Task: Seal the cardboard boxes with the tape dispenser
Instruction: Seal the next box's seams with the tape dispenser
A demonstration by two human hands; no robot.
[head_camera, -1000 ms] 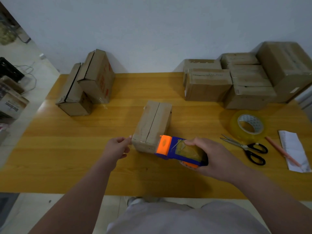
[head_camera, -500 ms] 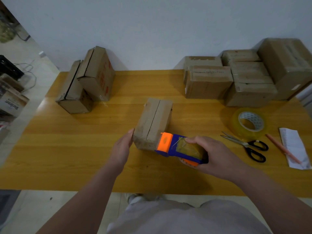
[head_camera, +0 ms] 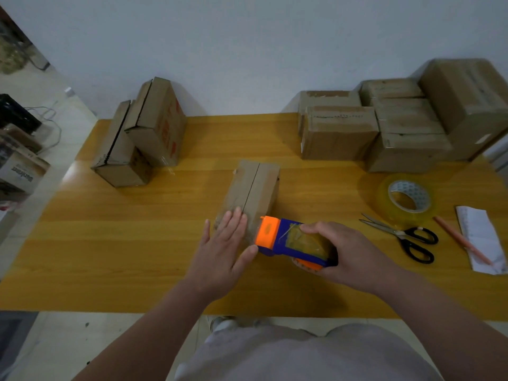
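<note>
Half a sec ago the L hand [head_camera: 222, 251] was at the side of the small box [head_camera: 253, 191]. Now it lies flat on top of the near end, fingers straight. The R hand [head_camera: 349, 254] grips the blue & orange tape dispenser [head_camera: 291, 242], its orange end touching the small box's near right corner. The small box sits mid table [head_camera: 137, 243], at 12 o'clock from the L hand. The dispenser is at 3 o'clock. Red print on the big box [head_camera: 159, 119] at 10 o'clock is too blurry to read.

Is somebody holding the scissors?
No, the scissors lie untouched on the table, while the right hand grips the tape dispenser and the left hand presses flat on the box.
</note>
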